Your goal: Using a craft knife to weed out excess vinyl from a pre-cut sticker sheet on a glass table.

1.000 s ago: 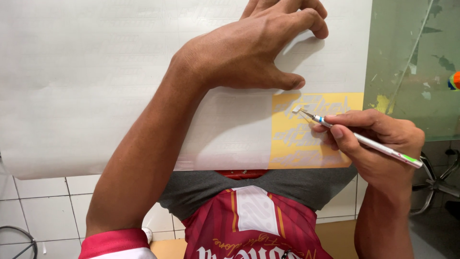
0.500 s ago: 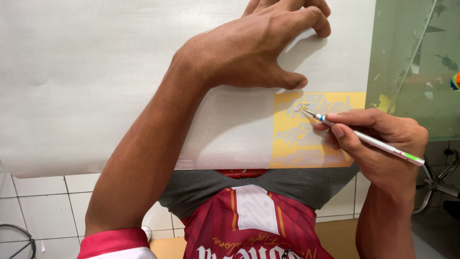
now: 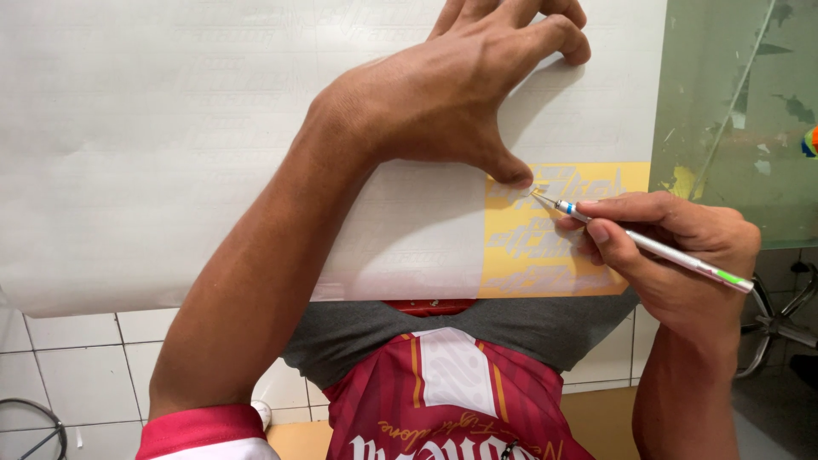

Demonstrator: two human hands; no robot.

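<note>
A wide white vinyl sheet (image 3: 213, 128) is spread over the green glass worktop (image 3: 733, 102), its near edge overhanging toward the body. It reads as thin, light and floppy — easily creased, likely to slide on the glass unless pinned. At its lower right corner a yellow backing patch (image 3: 511, 264) is laid bare, with pale cut lettering left standing on it; those small pieces look delicate and apt to tear or lift if snagged.

The left hand (image 3: 452, 94) is pressed down on the sheet, fingers spread and arched, the thumb tip planted at the top edge of the yellow patch. The right hand (image 3: 673, 247) is closed in a pen grip on a slim silver weeding tool (image 3: 648, 245), its fine point set just beside that thumb. The tool is stiff and sharp — best gripped low on the barrel, as it is here.

Open room lies to the right, where bare worktop shows beyond the sheet's edge. Below the overhang there is only tiled floor (image 3: 77, 358) and a chair base (image 3: 775, 328).
</note>
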